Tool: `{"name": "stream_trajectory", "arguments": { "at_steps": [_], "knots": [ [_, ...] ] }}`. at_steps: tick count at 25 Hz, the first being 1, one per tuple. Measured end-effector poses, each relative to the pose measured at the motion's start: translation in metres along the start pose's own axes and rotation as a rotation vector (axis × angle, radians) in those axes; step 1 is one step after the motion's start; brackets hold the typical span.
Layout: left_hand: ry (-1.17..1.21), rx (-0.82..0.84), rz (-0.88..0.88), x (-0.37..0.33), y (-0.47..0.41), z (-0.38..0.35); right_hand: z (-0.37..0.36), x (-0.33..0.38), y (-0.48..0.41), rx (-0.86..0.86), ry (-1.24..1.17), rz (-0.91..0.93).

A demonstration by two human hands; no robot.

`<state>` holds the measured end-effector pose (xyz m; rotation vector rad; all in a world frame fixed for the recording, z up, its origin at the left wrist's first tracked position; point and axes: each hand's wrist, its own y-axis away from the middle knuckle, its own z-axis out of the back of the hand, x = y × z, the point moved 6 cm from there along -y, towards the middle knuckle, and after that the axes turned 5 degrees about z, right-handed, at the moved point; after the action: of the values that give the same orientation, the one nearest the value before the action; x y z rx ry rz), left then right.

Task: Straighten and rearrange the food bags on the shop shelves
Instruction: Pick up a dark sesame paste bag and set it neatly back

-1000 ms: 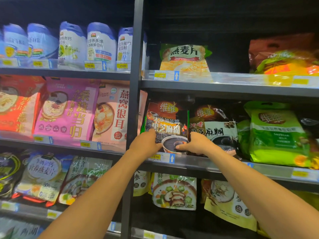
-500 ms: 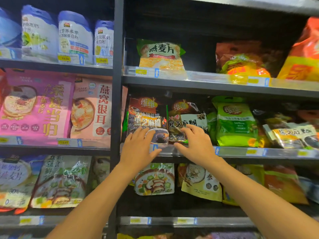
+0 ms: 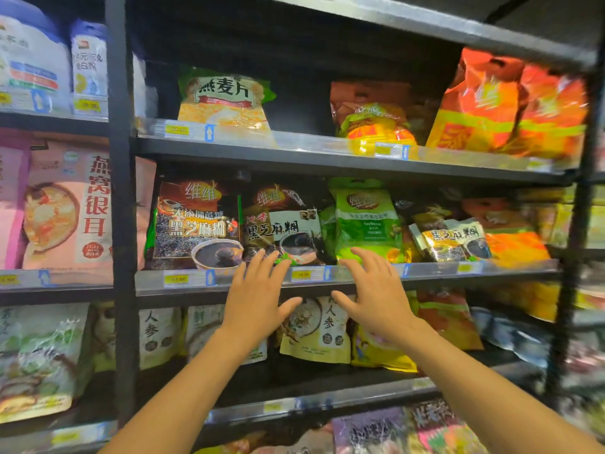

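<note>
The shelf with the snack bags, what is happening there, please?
A person is tidying food bags on the middle shelf of a shop rack. Both hands are open, fingers spread, holding nothing. The left hand reaches toward the second black sesame paste bag; the right hand reaches toward the green bag beside it. The bags stand upright in a row, and farther right a smaller sesame bag leans.

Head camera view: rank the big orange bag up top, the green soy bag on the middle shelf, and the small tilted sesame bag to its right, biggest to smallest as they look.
1. Orange bag, clearly largest.
2. Green soy bag.
3. Tilted sesame bag, smallest, partly overlapped by neighbours, so its full size is unsure.
</note>
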<state>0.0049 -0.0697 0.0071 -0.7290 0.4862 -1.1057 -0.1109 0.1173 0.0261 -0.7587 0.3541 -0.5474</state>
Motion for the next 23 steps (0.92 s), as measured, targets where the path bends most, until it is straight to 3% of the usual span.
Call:
{"name": "stream_trajectory", "arguments": {
  "at_steps": [13, 23],
  "knots": [
    [0.148, 0.063, -0.036, -0.252, -0.055, -0.051, 0.053, -0.252, 0.086, 0.008, 0.035, -0.144],
    [0.296, 0.109, 0.045, -0.337, -0.145, -0.099, 0.043, -0.378, 0.061, -0.078, -0.018, -0.203]
  ]
}}
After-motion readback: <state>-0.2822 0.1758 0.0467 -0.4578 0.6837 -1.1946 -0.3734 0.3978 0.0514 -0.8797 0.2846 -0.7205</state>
